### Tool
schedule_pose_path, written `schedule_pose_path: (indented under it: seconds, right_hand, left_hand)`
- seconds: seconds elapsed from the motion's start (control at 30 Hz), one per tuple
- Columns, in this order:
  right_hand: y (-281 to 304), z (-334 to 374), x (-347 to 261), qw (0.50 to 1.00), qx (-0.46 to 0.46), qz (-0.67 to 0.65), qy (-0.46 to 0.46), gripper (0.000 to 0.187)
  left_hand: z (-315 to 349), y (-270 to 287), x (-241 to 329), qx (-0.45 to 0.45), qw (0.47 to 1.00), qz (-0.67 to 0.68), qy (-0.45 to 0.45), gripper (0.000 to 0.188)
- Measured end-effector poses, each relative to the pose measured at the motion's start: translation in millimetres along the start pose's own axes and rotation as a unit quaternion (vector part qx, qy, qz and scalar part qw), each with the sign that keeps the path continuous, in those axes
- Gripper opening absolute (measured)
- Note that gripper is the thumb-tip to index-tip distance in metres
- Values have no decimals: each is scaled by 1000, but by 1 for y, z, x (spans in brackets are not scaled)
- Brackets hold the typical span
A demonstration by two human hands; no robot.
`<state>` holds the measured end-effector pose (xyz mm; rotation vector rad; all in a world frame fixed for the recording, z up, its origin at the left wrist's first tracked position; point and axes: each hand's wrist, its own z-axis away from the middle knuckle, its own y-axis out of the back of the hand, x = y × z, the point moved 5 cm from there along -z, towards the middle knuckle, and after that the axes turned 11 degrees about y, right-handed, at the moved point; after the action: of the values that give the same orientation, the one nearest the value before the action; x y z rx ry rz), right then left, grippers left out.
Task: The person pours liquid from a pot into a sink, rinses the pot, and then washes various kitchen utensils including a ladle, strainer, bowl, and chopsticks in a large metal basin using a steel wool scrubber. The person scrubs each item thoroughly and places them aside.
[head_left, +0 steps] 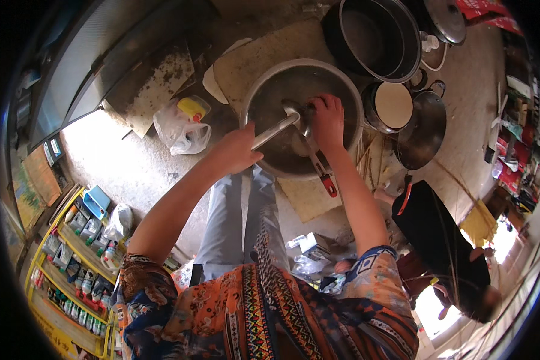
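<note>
A wide metal basin [252, 102] with dark, watery contents stands in front of me. My left hand [237, 149] is closed round the handle of a metal ladle [276, 132], whose head lies over the middle of the basin. A second long utensil with a red-ended handle [329, 185] leans across the near right rim, its metal head beside the ladle's. Over the basin's right half, my right hand [328, 120] has its fingers curled close to both heads. Whatever those fingers grip is hidden.
Right of the basin stand a large black pot [372, 36], a smaller pot with a pale round top [393, 105] and a dark wok [423, 132]. A plastic bag [183, 129] with a yellow item lies left. Yellow shelves [72, 246] hold several bottles. Another person [444, 240] is at the right.
</note>
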<state>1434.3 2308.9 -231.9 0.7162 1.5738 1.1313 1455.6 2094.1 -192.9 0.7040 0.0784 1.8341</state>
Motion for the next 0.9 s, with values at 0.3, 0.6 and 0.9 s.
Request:
schedule_pose_path:
  seconds: [0.3, 0.6, 0.9]
  right_hand:
    - [-48, 22, 33, 783, 70, -558, -265, 25]
    - [15, -2, -89, 954, -7, -266, 140, 31]
    - [11, 13, 6, 984, 99, -126, -73, 25]
  left_hand:
    - [-15, -1, -2, 29, 997, -31, -61, 58]
    - [-13, 9, 20, 26, 997, -47, -47, 52]
    - [7, -9, -8, 43, 998, -8, -47, 63]
